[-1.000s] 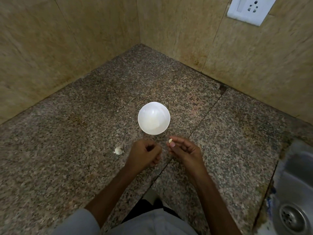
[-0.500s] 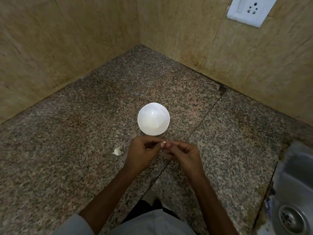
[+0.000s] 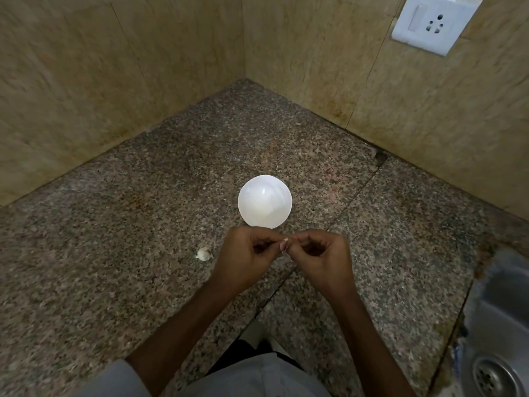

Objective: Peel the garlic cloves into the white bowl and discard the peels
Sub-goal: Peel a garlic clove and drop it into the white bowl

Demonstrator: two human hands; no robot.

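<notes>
A small white bowl [image 3: 264, 201] stands on the speckled granite counter [image 3: 114, 253]; something pale lies inside it, washed out by glare. Just in front of the bowl my left hand [image 3: 246, 260] and my right hand [image 3: 322, 257] meet, fingertips together. Between them they pinch a small garlic clove [image 3: 285, 244], mostly hidden by the fingers. A second garlic clove [image 3: 204, 254], still in its papery skin, lies on the counter to the left of my left hand.
Tiled walls close the counter at the back and meet in a corner. A white wall socket [image 3: 432, 22] sits at the upper right. A steel sink [image 3: 503, 339] with a drain occupies the lower right.
My two hands have come together: the right hand held the clove alone a second ago, and the left hand has closed in and now pinches it too.
</notes>
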